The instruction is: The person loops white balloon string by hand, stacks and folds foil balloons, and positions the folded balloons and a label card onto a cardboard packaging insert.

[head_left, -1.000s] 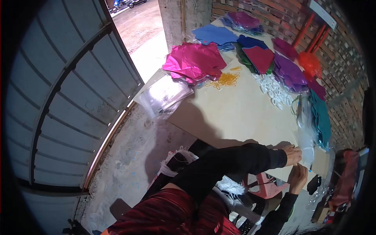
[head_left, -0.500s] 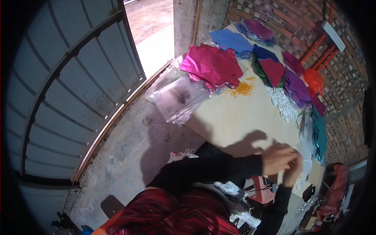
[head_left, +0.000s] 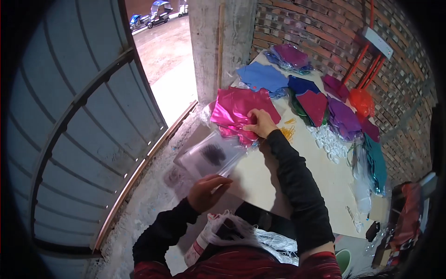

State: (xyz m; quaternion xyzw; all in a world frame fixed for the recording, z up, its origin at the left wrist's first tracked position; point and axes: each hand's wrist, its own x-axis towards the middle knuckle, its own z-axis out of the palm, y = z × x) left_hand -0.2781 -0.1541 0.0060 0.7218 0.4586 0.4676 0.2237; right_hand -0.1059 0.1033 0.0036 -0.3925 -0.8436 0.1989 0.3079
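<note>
My right hand [head_left: 261, 123] is on the stack of shiny magenta fabric pieces [head_left: 231, 103], its fingers and thumb curled at the stack's right front part, where the cloth is creased. My left hand [head_left: 207, 192] hovers by the table's front left edge with its fingers stretched out and nothing visible in it. Just beyond it lie clear plastic bags [head_left: 193, 157] with a dark printed patch, overhanging that edge. A pile of yellow loops [head_left: 287, 134] lies beside my right wrist, partly covered by my arm.
Light blue pieces [head_left: 262, 76], red and purple pieces [head_left: 344, 117] and white loops [head_left: 331, 144] lie across the pale tabletop [head_left: 260, 179]. A brick wall [head_left: 316, 28] rises behind. White strings [head_left: 276, 242] hang near my lap. An open metal door [head_left: 79, 139] stands left.
Both hands were together at the table's right side. My right hand has moved to the magenta fabric, and my left has moved left, near the plastic bags. The camera view has shifted too.
</note>
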